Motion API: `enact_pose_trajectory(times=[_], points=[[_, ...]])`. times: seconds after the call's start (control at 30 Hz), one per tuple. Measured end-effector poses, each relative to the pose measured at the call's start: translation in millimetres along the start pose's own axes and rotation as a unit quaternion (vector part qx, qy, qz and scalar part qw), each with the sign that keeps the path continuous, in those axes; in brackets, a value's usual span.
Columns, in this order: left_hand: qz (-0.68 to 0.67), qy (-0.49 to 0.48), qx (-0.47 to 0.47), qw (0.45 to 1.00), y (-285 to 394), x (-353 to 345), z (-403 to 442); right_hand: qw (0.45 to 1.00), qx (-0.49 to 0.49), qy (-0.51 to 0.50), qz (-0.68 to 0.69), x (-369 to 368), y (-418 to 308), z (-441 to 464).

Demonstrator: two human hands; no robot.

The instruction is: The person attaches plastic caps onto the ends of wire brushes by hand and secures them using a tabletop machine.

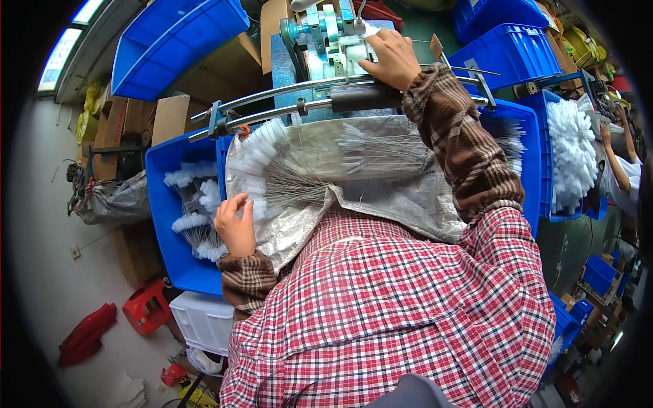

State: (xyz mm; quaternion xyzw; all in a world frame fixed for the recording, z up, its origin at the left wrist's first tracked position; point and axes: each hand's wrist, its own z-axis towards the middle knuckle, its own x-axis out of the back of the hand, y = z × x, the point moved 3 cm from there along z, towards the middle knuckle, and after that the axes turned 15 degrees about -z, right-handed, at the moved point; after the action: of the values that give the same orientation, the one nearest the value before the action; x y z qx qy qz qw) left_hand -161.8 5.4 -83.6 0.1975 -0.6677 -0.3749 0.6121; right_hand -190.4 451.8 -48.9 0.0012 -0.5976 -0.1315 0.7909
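My left hand (235, 226) is raised beside a fanned bundle of white-bristled wire brushes (262, 160) on the grey cloth (394, 197) over my lap. Its thumb and fingertips curl together; anything pinched between them is too small to make out. My right hand (394, 60) reaches forward to the teal machine (316, 30), above a dark roller (364, 97). There the fingers are apart, with thumb and index near white bristle material (357, 53) in the machine. More wire brushes (381, 146) lie on the cloth with their stems toward the right.
A blue bin (158, 224) at left holds bundled brushes; another blue bin (532, 183) stands at right. Metal rods (272, 92) cross before the machine. Blue crates (507, 54) stand at back right. A co-worker's arm (615, 166) shows at far right, beside piled white brushes (573, 156).
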Motion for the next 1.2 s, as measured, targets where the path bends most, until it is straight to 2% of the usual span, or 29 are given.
enact_pose_trajectory(times=[0.1, 0.23, 0.43, 0.5, 0.6, 0.63, 0.77, 0.87, 0.9, 0.93, 0.97, 1.0, 1.03, 1.1, 1.2], points=[[-0.023, -0.004, -0.001, 1.000, 2, 2, -2, 1.000, 0.009, 0.007, 0.006, 0, -20, 10], [-0.082, -0.007, 0.013, 0.997, 9, 5, -2, 0.999, 0.012, -0.031, 0.012, 5, -35, 16], [-0.251, 0.032, 0.037, 0.967, 8, 12, 2, 0.999, 0.019, 0.026, 0.007, -3, 1, -1], [-0.290, 0.023, 0.020, 0.957, 14, 19, 5, 0.998, 0.005, 0.056, 0.021, -2, 15, -4], [-0.313, 0.024, -0.006, 0.949, 25, 36, 8, 0.999, -0.010, 0.045, 0.029, -11, 39, 11], [-0.312, 0.030, -0.023, 0.949, 30, 42, 9, 1.000, -0.008, 0.004, -0.004, -13, 41, 15], [-0.330, 0.071, -0.083, 0.938, 48, 72, 10, 0.998, 0.033, 0.025, -0.054, -1, 40, 19], [-0.317, 0.120, -0.105, 0.935, 58, 88, 10, 0.991, 0.051, 0.106, -0.061, 9, 43, 12], [-0.323, 0.134, -0.101, 0.932, 53, 88, 12, 0.990, 0.030, 0.065, -0.118, 24, 37, 6], [-0.336, 0.140, -0.097, 0.927, 47, 84, 14, 0.985, 0.077, 0.154, -0.029, 26, 37, -8], [-0.320, 0.140, -0.086, 0.933, 47, 78, 15, 0.987, 0.062, 0.146, -0.010, 48, 27, -22], [-0.303, 0.138, -0.076, 0.940, 48, 70, 21, 0.992, 0.088, 0.088, 0.018, 66, 17, -36], [-0.337, 0.124, -0.068, 0.931, 53, 56, 25, 0.987, 0.088, 0.119, 0.065, 59, 6, -50], [-0.384, 0.079, -0.050, 0.919, 58, 31, 32, 0.986, 0.095, 0.072, 0.119, 69, -19, -79], [-0.414, 0.016, -0.013, 0.910, 85, -9, 34, 0.988, 0.121, -0.018, 0.094, 54, -38, -107]])
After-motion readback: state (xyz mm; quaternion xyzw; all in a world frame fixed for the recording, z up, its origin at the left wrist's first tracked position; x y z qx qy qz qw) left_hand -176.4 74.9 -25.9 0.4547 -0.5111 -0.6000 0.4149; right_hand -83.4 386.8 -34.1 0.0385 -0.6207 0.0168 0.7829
